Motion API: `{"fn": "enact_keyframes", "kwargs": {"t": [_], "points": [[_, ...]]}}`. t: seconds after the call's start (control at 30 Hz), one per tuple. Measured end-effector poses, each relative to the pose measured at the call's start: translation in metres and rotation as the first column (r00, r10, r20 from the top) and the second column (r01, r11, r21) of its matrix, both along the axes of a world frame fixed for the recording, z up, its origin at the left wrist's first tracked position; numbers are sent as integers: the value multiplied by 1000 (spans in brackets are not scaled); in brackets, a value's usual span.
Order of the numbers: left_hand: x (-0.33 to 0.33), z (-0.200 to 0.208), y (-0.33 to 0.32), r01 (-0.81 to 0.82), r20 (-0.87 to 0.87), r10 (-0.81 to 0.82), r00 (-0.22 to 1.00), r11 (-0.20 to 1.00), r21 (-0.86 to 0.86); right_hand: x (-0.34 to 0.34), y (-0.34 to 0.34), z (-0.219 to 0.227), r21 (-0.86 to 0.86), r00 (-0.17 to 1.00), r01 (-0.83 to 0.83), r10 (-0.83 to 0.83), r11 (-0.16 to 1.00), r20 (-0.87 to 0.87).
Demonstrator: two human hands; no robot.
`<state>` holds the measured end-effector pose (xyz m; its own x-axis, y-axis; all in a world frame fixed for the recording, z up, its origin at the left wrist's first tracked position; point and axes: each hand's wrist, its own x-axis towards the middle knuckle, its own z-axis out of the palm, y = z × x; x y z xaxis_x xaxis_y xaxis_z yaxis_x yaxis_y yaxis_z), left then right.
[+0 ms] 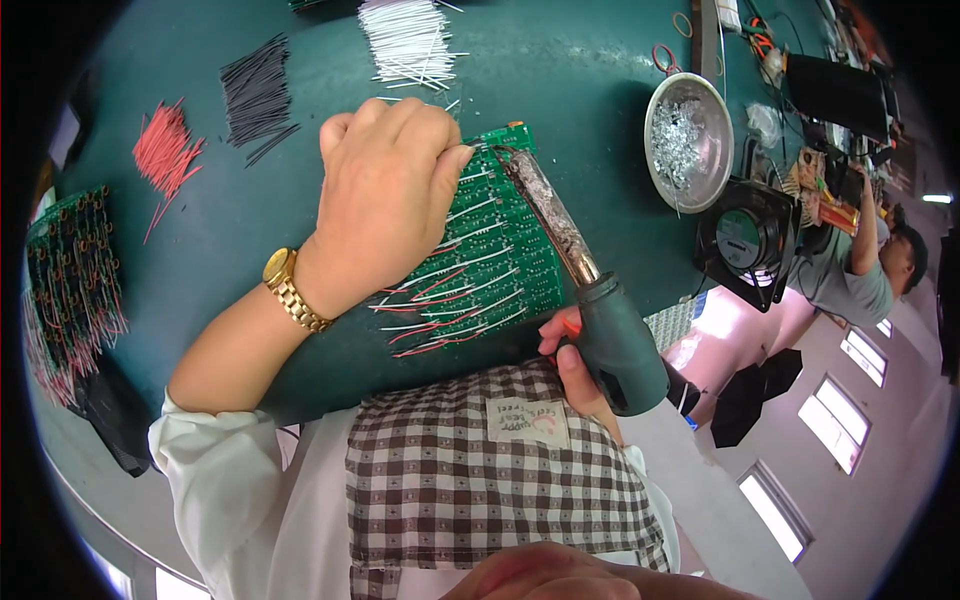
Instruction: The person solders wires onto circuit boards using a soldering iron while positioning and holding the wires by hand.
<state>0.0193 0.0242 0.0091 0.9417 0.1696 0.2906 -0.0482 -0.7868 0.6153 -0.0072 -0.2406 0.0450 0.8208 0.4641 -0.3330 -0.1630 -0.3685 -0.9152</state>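
Soldering iron (588, 278) gripped in the right hand (575, 375), left hand (385, 190) curled over a circuit board (537, 265)

Wraps the right hand around the dark green handle (625, 345), fingers partly out of sight behind it. Angles the scorched metal barrel (550, 212) up and to the left, tip at the board's far edge, near the left thumb (457, 165). Cannot tell from this view about contact between tip and board.

Bends the left hand, knuckles up, over the board's far left part, thumb drawn in beside the forefinger. Cannot see between those fingertips, so cannot tell about any grip on a wire there. Wears a gold watch (292, 292) on that wrist, plus a checked apron (450, 500) over a white top (220, 470).

Has the board lying flat on the green tabletop (580, 90), directly in front of the body, with rows of red and white wires (450, 305) across it. Beyond, from left to right: a red wire pile (168, 145), a black wire pile (257, 92), a white wire pile (408, 40). At far left, a bunch of wired boards (75, 270). To the right, a bowl (718, 150) of silvery bits, just beside a black fan (745, 240). Farther right, a co-worker (850, 270) in grey.
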Motion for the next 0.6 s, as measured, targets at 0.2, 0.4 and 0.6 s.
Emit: {"fn": "enact_keyframes", "kwargs": {"t": [0.2,0.4,0.6], "points": [[-1,-1,1,-10,3,10,1000,1000,12,9,12,14,-84,995,-44,51,995,86],[0,-2,1,1,-1,-1,1000,1000,29,8,17,14,-83,998,35,-30,996,57],[-1,0,1,-6,-4,6,1000,999,43,4,14,7,-19,997,43,-42,999,62]]}}
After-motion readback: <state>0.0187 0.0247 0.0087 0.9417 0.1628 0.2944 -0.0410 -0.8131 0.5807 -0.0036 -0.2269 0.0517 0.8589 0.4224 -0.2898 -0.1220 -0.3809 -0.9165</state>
